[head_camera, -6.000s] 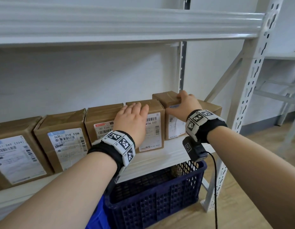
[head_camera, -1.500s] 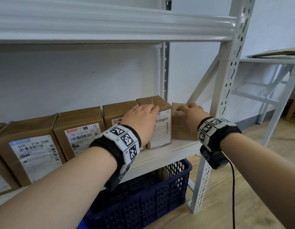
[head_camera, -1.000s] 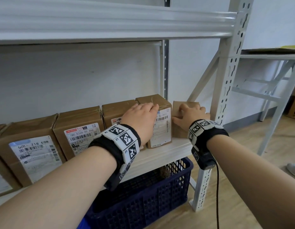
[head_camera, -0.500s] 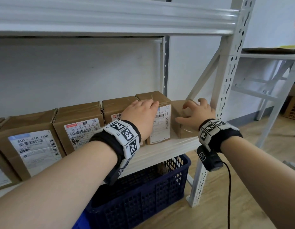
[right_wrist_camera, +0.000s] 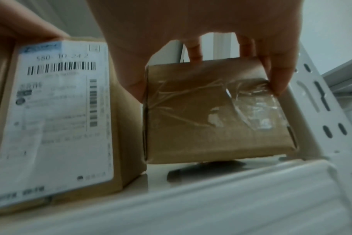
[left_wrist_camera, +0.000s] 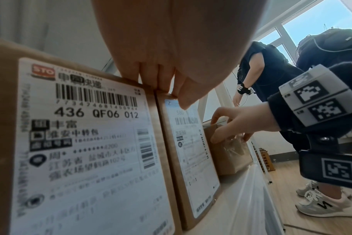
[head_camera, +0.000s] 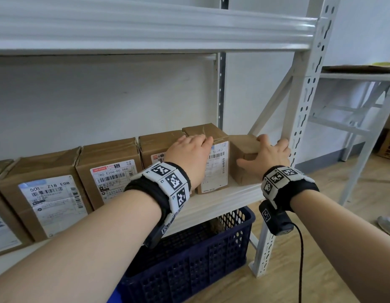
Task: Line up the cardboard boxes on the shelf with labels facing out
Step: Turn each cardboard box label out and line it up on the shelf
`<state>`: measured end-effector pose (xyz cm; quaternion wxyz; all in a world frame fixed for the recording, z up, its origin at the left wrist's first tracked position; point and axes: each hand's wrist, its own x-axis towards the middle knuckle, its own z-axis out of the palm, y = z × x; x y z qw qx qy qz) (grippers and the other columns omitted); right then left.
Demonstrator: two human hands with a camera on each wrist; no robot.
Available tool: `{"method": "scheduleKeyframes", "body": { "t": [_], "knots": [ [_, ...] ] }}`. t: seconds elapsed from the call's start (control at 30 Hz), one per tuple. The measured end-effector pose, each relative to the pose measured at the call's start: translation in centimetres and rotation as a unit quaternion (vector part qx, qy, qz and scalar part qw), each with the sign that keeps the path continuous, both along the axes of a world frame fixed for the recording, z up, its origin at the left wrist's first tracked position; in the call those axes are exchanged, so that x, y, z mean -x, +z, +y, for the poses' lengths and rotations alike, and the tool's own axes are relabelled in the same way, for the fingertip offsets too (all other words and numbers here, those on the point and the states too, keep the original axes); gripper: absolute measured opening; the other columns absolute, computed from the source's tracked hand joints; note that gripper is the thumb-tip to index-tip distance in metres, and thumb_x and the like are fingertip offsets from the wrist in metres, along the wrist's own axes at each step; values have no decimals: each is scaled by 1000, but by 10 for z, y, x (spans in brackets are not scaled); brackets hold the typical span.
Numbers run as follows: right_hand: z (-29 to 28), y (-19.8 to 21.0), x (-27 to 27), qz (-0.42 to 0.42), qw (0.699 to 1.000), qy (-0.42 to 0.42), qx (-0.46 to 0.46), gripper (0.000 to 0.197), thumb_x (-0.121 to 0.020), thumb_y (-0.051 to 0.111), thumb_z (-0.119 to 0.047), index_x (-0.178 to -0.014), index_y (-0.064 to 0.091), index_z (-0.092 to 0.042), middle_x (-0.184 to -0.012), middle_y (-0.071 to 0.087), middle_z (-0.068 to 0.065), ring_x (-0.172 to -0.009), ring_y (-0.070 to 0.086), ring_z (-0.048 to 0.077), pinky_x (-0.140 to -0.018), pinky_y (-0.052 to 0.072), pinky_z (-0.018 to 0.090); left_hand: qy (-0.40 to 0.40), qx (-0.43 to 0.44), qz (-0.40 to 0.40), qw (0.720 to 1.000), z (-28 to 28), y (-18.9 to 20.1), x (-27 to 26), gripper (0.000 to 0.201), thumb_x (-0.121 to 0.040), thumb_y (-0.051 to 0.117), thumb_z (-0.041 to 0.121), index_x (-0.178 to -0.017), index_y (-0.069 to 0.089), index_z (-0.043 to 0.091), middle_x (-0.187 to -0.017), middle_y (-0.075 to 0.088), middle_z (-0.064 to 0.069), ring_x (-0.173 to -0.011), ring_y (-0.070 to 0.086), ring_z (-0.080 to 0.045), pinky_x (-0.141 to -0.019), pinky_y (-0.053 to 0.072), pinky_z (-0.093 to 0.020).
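Observation:
A row of brown cardboard boxes (head_camera: 111,176) stands on the white shelf board (head_camera: 222,204) with white shipping labels facing out. My left hand (head_camera: 189,154) lies flat across the tops of the 436 QF06 box (left_wrist_camera: 80,143) and the 580-10 box (head_camera: 215,167), thumb over the front edge. At the row's right end, a smaller box (right_wrist_camera: 211,114) shows a plain taped face with no label. My right hand (head_camera: 266,154) grips it from above, thumb on its left side and fingers over its top and right edge. The box sits tilted with a shadow beneath it.
The shelf's perforated white upright (head_camera: 299,127) stands just right of the small box. The upper shelf beam (head_camera: 146,29) hangs overhead. A navy plastic crate (head_camera: 200,259) sits under the shelf. Another person in dark clothes (left_wrist_camera: 271,71) works at the neighbouring rack (head_camera: 353,73).
My right hand moved from the small box's front face to a grip spanning its top and sides, and the box tilted slightly. My left hand stayed on the box tops.

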<state>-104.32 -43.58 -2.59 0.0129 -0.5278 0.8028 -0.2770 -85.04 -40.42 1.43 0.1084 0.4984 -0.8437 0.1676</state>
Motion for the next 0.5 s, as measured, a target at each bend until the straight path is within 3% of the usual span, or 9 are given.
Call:
{"method": "scheduleKeyframes", "body": {
  "t": [0.2, 0.37, 0.5],
  "knots": [
    [5, 36, -3, 21, 997, 41, 69, 78, -64, 73, -45, -126, 36, -18, -139, 22, 17, -123, 33, 37, -95, 40, 47, -3, -3, 7, 1000, 1, 0, 0, 65, -93, 44, 11, -150, 14, 14, -155, 22, -7, -143, 21, -22, -119, 12, -36],
    [-1, 60, -4, 42, 992, 94, 68, 67, -71, 69, -50, -118, 44, -9, -128, 33, 15, -113, 47, 34, -96, 45, 43, -6, -10, 17, 1000, 4, 2, 0, 65, -91, 44, 8, -149, 15, 13, -154, 24, -7, -143, 22, -22, -119, 12, -36],
    [-9, 61, -4, 42, 991, 119, 42, 71, -78, 58, -61, -126, 46, -10, -129, 40, 14, -113, 51, 33, -97, 45, 44, -5, -9, 15, 1000, 4, 2, 0, 65, -91, 45, 9, -149, 15, 13, -154, 24, -7, -143, 23, -23, -119, 13, -37]
  ]
}}
